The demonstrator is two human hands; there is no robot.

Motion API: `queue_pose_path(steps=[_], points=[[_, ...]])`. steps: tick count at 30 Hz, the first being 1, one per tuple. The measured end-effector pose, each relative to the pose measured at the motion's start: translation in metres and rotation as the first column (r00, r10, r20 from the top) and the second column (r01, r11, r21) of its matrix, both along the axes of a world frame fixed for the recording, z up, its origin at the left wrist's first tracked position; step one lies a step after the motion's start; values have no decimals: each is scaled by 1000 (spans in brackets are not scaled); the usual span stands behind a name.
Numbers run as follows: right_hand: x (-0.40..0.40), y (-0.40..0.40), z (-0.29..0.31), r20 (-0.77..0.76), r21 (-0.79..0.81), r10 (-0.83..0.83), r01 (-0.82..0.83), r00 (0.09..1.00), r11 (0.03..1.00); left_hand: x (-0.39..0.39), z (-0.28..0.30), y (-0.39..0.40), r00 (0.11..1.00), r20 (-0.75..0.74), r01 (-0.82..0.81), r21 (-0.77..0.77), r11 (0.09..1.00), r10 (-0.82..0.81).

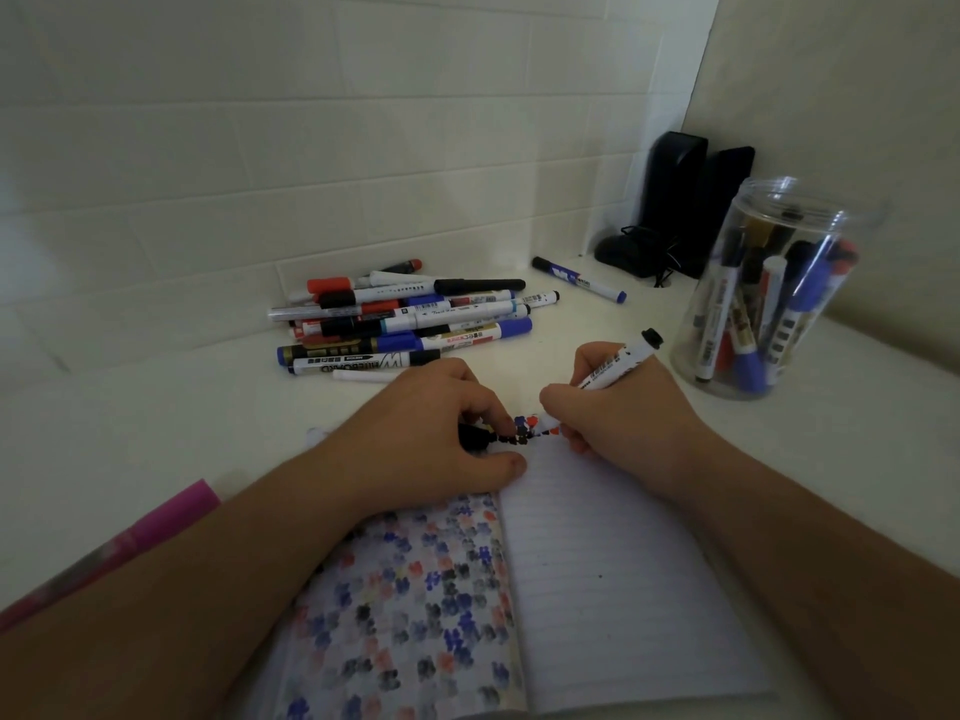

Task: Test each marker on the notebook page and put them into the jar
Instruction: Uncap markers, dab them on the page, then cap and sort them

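An open lined notebook (613, 574) lies in front of me, its left page covered in coloured marker blots. My right hand (618, 407) grips a white marker (621, 362) with a black end, its tip down at the top of the right page beside small black, blue and red marks. My left hand (441, 423) rests on the notebook's top edge and holds a black cap (475, 437) in its curled fingers. A pile of several markers (405, 317) lies behind my hands. The clear jar (763, 293) at the right holds several markers.
One loose blue and white marker (579, 279) lies near the back wall. Two black speakers (685, 200) with a cable stand in the corner behind the jar. A pink object (156, 527) lies at the left by my forearm. White tiled walls close off the back and right.
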State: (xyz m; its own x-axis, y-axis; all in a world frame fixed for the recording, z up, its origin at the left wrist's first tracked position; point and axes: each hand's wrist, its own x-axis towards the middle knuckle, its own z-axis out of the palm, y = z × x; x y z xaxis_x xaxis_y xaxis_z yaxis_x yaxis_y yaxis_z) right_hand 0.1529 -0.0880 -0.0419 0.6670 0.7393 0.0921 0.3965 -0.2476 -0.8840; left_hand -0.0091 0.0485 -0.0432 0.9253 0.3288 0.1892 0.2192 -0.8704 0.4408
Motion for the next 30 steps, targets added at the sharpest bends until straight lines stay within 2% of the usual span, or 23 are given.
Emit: queue_pose_path(steps=[7,13,22,27,30], points=[[-1,0,-1,88,-13,-15,17,996,1000,1,1,0,1000,-22,-4,-6,1000,4],[1,-2,1,-10,62,21,-21,1000,998,1,1,0,1000,-15,-10,0,1000,10],[0,0,-3,73,16,12,-13,997,1000,0,0,0,1000,-19,-10,4,1000,10],[2,-1,-3,-4,58,4,-4,1000,998,0,1,0,1000,-20,-9,5,1000,9],[1,-1,-3,24,50,13,-15,1000,999,0,1,0,1000,-14,-4,14,1000,4]])
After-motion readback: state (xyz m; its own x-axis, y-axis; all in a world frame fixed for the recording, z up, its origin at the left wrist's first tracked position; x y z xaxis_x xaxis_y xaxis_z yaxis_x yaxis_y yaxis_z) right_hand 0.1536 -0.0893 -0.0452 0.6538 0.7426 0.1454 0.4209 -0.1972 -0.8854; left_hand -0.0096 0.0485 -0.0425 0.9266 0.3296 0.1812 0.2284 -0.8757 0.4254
